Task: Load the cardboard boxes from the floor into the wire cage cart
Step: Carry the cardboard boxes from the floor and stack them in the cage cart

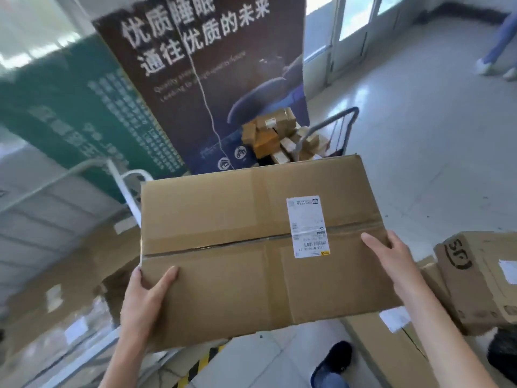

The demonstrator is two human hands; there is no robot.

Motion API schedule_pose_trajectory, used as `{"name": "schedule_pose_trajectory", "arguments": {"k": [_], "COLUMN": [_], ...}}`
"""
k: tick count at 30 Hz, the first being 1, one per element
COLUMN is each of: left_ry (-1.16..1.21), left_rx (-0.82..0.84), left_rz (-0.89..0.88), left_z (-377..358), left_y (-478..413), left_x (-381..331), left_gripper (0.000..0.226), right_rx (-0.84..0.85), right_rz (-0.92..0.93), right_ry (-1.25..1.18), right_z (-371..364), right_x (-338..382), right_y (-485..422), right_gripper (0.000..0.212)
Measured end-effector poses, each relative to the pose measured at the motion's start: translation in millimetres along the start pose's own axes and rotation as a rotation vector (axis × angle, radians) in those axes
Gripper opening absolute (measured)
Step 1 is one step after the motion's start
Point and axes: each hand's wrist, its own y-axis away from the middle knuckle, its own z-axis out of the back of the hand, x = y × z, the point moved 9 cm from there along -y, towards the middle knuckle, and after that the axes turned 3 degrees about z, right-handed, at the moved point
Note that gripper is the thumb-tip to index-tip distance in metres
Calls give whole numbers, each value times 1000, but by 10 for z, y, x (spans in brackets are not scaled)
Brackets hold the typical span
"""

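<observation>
Tiled floor (419,135), both hands gripping cardboard box (223,247)

The dark banner (201,79) ahead of me reads "优质睡眠 通往优质的未来", and the box (481,278) at my right bears "SF".

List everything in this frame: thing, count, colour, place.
Held box: one, brown with a white label, centre, carried in both hands.
Wire cage cart: one, grey metal, left, blurred, boxes inside.
Boxes at right: at least two, brown, one marked in black, low right.
Trolley: one, grey handle, behind the held box, piled with small brown parcels.
Poster: one, dark with white text, upper centre.
Green board: one, left of the poster.
Another person's legs: blue trousers, top right.
Shoe: one, black, bottom centre.
Left hand: on the box's near left corner.
Right hand: on the box's right edge.
</observation>
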Motion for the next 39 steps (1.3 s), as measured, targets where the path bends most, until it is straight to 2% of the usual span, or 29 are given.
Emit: {"name": "schedule_pose_trajectory", "arguments": {"k": [2,6,11,15,18,21,23,25,27,29,31,33,34,36,37,39], "left_ry": [41,120,290,330,349,365,384,393,412,436,430,429,434,433,443,478], "left_rx": [-73,-226,-295,-410,-444,-529,-609,-597,-590,-573,-529,-454,-402,-314,-289,-220], "left_rz": [15,95,248,296,301,314,346,363,392,401,399,388,382,376,384,391], "left_z": [606,1643,2547,3210,3678,4114,4373,4528,4623,4632,4616,4596,4557,4473,4426,4253], "left_y": [123,375,426,222,-44,-266,-376,-577,-766,-1019,-1317,-1677,-1865,-2237,-2421,-2777], "left_x": [282,1014,1839,2173,2278,2428,2551,2633,2795,2826,2846,2972,3017,3111,3196,3377], "left_gripper": [74,80,93,70,47,37,39,35,47,61,59,35,36,65,70,59], "right_rx": [68,188,303,380,460,548,626,687,720,707,659,610,571,478,436,359], "right_rz": [21,23,82,125,198,246,235,201,192,207,211,195,186,186,181,153], "right_ry": [10,75,233,377,363,322,303,328,363,375,398,430,456,508,541,608], "right_z": [-429,-1296,-2330,-3107,-3705,-4288,-4688,-5064,-5336,-5502,-5629,-5775,-5832,-5921,-5961,-6028], "right_x": [307,649,970,1179,1307,1304,1274,1260,1293,1383,1452,1472,1464,1489,1505,1489], "right_y": [307,927,1533,1795,1914,1982,2080,2109,2110,2095,2044,2006,1985,1995,2024,2077], "right_gripper": [53,44,43,54,56,61,65,64,57,58,67,73,75,74,74,74]}}
